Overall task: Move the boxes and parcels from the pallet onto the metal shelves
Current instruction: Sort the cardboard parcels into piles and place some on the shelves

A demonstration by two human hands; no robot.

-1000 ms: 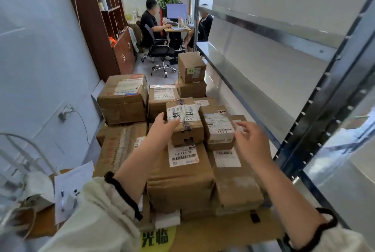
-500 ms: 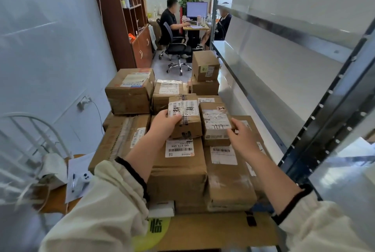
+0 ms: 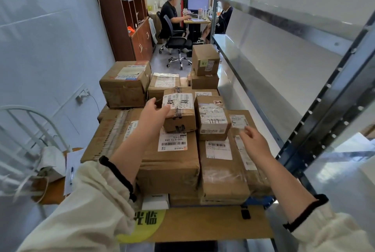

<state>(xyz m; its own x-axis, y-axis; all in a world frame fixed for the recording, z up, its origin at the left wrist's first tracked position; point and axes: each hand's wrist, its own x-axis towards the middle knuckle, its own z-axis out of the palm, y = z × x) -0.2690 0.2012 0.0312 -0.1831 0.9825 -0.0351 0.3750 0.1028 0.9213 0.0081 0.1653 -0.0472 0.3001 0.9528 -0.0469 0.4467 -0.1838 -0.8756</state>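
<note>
Drawing back from the labelled box [image 3: 212, 118], the right hand [image 3: 253, 142] is hovering, fingers loosely curled, holding nothing; the left hand [image 3: 154, 112] is gripping the small taped box [image 3: 179, 109], which is sitting atop stacked parcels [image 3: 170, 162] beside the metal shelves [image 3: 274, 59].

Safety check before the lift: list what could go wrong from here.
1. The left hand grips the taped box by one corner only, with the right hand off it; the box may tip and slip.
2. That box sits close beside the box marked 2-4, which may get dragged off the stack.
</note>
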